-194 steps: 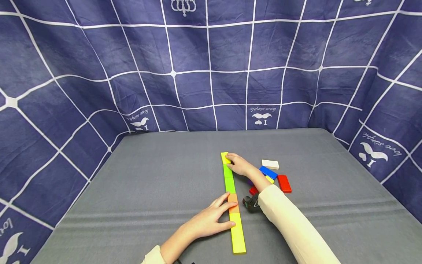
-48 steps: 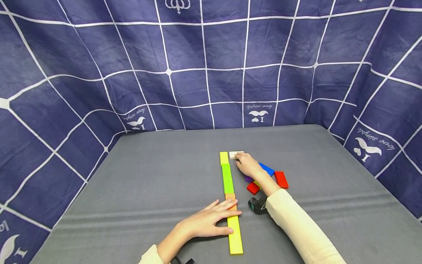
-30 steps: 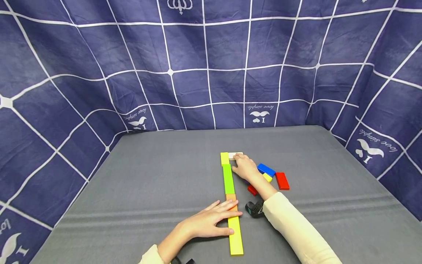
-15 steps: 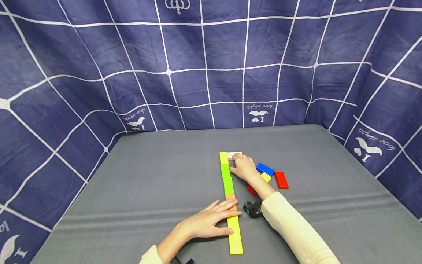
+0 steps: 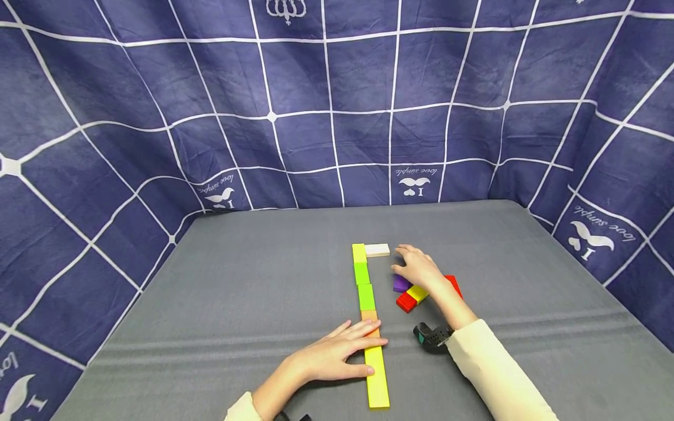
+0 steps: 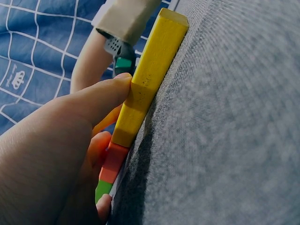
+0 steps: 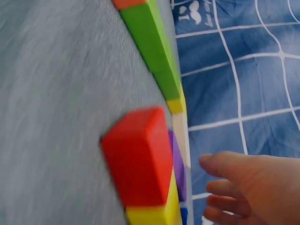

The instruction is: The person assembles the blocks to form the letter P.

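Left grip (image 5: 334, 354) touches orange block (image 5: 370, 315) (right grip (image 5: 419, 269) near purple block (image 5: 401, 284)).

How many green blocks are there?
2. Both are in the row: the nearer green block touches the orange block, and the farther green block meets the far yellow block. The right hand might hide more.

Curtained-off wkspace, rm type unclear, wht-gridded navy curtain (image 5: 300, 76) back & sides, grey cloth-covered tbl (image 5: 253, 275)
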The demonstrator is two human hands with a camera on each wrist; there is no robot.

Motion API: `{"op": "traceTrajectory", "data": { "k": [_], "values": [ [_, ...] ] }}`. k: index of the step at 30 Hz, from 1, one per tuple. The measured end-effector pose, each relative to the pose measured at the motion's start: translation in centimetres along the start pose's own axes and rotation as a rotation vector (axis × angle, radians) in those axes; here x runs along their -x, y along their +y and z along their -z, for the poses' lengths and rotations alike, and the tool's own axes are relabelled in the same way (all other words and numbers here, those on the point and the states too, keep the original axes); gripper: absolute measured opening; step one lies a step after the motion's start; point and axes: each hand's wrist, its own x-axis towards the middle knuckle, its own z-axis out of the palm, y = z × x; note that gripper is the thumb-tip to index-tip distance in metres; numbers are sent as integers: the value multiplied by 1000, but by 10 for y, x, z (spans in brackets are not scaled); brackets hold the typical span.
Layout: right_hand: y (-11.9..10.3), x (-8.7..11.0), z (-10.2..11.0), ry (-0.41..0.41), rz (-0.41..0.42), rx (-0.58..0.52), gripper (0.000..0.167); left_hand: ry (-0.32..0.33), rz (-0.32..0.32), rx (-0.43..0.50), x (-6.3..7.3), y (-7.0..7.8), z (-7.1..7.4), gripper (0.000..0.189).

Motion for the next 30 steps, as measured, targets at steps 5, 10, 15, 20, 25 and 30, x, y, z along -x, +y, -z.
{"op": "traceTrajectory", "data": {
  "k": [5, 10, 15, 20, 25, 30],
  "values": [
    [15, 12, 6, -4, -92, 22, 47, -6, 14, 16, 0, -1, 1, 49],
    [26, 21, 3, -12, -179, 30, 43, -5, 15, 6, 1, 0, 0, 49],
    [32, 21, 4, 18, -274, 1, 42, 3, 11, 7, 1, 1, 1, 49],
    [35, 12, 7, 9, -287, 7, 42, 3, 8, 8, 0, 1, 2, 49],
    [34, -2, 9, -14, -266, 23, 41, 5, 9, 1, -1, 1, 2, 49],
    [32, -15, 8, 0, -222, -2, 38, 6, 6, -13, -1, 1, 1, 49]
  ]
}}
